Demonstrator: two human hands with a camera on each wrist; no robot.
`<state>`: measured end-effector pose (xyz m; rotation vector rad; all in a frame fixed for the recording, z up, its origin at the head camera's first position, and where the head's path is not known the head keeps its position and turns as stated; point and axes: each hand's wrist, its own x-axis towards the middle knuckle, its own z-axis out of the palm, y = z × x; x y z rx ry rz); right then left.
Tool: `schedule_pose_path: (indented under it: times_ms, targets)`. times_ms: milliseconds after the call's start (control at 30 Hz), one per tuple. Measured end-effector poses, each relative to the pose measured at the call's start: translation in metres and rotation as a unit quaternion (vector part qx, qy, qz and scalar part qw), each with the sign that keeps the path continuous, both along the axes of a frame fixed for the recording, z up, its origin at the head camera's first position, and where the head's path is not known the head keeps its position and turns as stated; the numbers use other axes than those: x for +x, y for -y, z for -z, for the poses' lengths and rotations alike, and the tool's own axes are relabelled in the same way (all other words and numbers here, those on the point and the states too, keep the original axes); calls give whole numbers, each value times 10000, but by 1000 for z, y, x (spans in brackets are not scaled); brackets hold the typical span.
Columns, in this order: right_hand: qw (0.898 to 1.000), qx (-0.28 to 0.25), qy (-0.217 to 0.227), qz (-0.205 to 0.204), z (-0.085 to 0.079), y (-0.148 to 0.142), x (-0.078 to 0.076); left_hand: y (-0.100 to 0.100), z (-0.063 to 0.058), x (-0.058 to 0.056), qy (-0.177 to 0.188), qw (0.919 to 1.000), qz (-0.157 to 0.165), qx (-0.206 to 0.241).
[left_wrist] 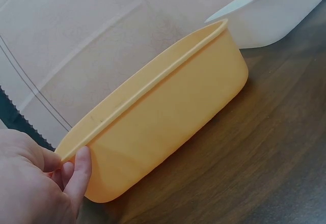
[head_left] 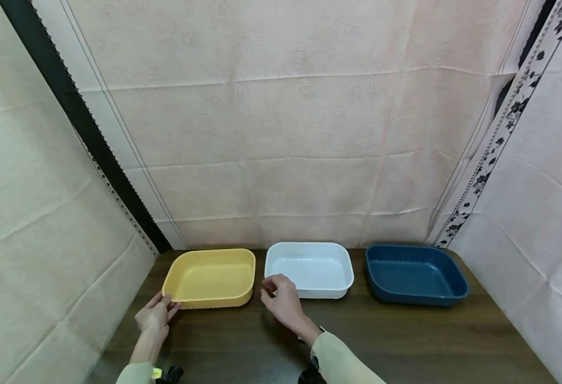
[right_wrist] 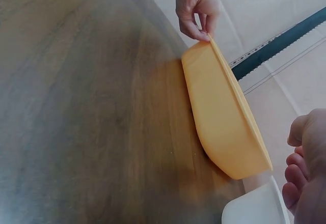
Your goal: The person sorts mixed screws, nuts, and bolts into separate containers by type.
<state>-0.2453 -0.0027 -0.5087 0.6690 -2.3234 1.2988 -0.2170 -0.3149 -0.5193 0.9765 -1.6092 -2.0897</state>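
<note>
A yellow rectangular plastic tub stands on the table at the left. Its near left corner is where my left hand pinches the rim between thumb and fingers, as the left wrist view also shows. To the right of it is a white tub of similar shape. Over the white tub's near left corner hovers my right hand, fingers loosely curled and holding nothing. In the right wrist view this hand appears apart from the yellow tub. Both visible tub interiors hold nothing.
A dark blue tub sits at the right end of the row. Dark brown wood forms the tabletop. Pale cloth hangs behind and along both sides, close to the table's edges.
</note>
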Motion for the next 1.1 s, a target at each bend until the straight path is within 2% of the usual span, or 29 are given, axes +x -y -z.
schedule_pose_path:
  times_ms: [133,367,800,1100]
  targets:
    - [10000,-69,49,0,4,-8,7,1,0,0,-4,10000,-19,5]
    - [9993,-219,-291,36,8,-20,16,2,0,0,36,10000,-19,-28]
    - [9969,-486,-618,100,7,-40,33,2,2,-2,58,10000,17,-7]
    - [9982,-404,-406,183,13,-60,44,2,1,0,37,9999,107,62]
